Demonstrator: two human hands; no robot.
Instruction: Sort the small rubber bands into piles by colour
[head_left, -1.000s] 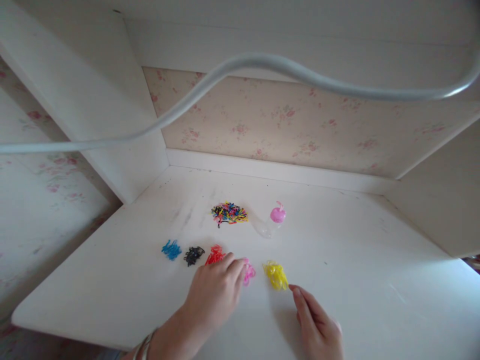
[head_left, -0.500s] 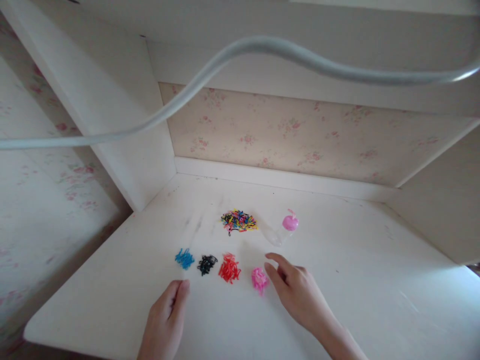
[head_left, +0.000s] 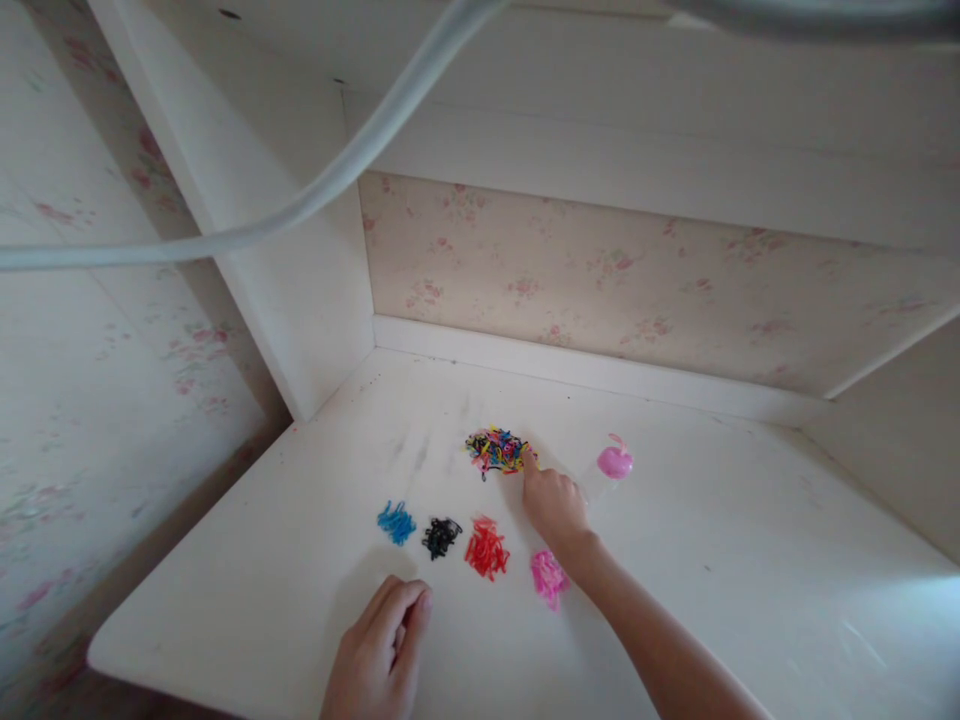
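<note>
My right hand (head_left: 556,505) reaches to the mixed pile of small coloured elastic bands (head_left: 495,450), its index finger stretched out at the pile's right edge. Nothing shows in its grasp. Near the desk's front, my left hand (head_left: 379,650) is closed, thumb against curled fingers; whatever it may hold is hidden. Before it, sorted bands lie in a row: a blue pile (head_left: 396,523), a black pile (head_left: 441,538), a red pile (head_left: 487,549) and a pink pile (head_left: 550,578). The right forearm passes just beside the pink bands.
A clear container with a pink, apple-shaped top (head_left: 615,462) lies right of the mixed pile, partly behind my right hand. The white desk (head_left: 735,540) has a side panel (head_left: 300,330) at left and a low back ledge (head_left: 600,372). A pale cable (head_left: 315,200) crosses overhead.
My right hand has moved from beside the pink bands up and forward to the mixed pile. My left hand stays closed near the front. The camera view has shifted slightly.
</note>
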